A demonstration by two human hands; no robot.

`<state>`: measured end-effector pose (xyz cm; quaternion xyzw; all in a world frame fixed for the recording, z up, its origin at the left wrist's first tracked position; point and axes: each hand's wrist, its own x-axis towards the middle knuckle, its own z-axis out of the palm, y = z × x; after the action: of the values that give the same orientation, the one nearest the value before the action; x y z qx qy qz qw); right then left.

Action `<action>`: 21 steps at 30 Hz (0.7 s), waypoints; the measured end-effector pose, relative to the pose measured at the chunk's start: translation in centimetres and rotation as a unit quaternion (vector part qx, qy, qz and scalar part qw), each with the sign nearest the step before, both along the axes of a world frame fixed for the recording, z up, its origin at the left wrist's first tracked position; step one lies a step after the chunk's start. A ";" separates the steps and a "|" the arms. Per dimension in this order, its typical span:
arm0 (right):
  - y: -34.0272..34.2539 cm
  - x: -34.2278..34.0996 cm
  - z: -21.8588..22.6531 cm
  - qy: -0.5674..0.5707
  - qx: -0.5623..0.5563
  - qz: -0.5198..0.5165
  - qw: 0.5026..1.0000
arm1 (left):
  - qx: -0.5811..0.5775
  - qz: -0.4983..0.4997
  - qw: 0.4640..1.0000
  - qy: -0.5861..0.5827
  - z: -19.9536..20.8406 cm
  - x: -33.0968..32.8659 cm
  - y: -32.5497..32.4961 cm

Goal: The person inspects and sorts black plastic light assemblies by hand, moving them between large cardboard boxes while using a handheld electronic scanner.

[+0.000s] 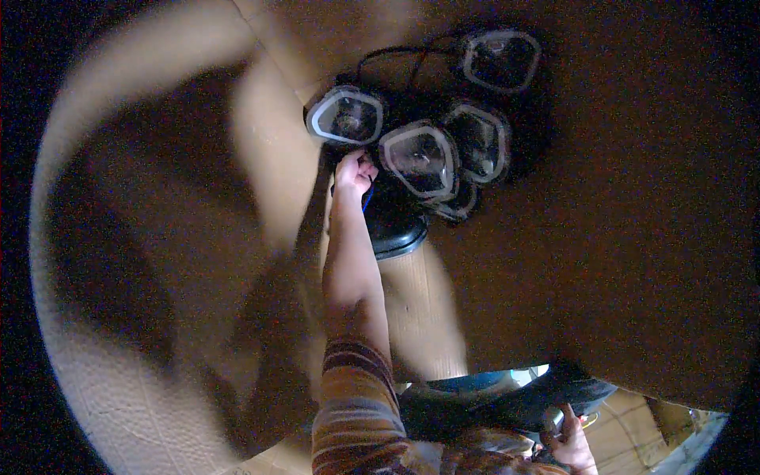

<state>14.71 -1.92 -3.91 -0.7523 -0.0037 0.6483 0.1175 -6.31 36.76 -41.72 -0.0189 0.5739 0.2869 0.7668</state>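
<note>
My left hand reaches deep into a large cardboard box, its arm in a striped sleeve. The fingers are curled around something dark that I cannot make out, and a thin blue strip shows beside the wrist. Just beyond it lies a dark piece with a clear, pale-rimmed window. Close by on the right is a second clear-windowed piece, overlapping another. Below the hand sits a glossy black rounded thing. My right hand, low at the right, is closed around something pale and dark, partly hidden.
The cardboard box wall rises on the left, and a shadowed brown panel spans the right. One more windowed piece lies at the far end, with a black cord beside it. Dark cloth shows at the lower right.
</note>
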 end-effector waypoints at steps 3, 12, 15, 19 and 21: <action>0.1 0.0 -0.5 -0.005 0.031 0.023 0.999 | -0.016 0.034 0.999 0.018 1.6 2.5 -1.3; 1.8 0.4 -0.3 -0.069 0.090 0.157 0.981 | 0.045 -0.040 0.983 0.176 1.6 3.8 -1.4; 2.2 0.5 -0.3 -0.046 0.104 0.142 0.983 | 0.033 -0.096 0.983 0.154 -0.6 3.1 0.2; 2.9 0.6 -0.6 -0.015 0.081 0.092 0.992 | -0.075 -0.193 0.976 0.065 -2.0 4.8 -0.1; 2.8 0.4 -0.7 -0.042 0.101 0.110 0.988 | -0.097 -0.210 0.972 0.047 4.0 7.8 -0.7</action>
<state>15.15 0.92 -4.65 -0.7583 -0.1567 0.6213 0.1202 1.49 36.02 -37.74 0.0414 0.6255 0.0625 0.7766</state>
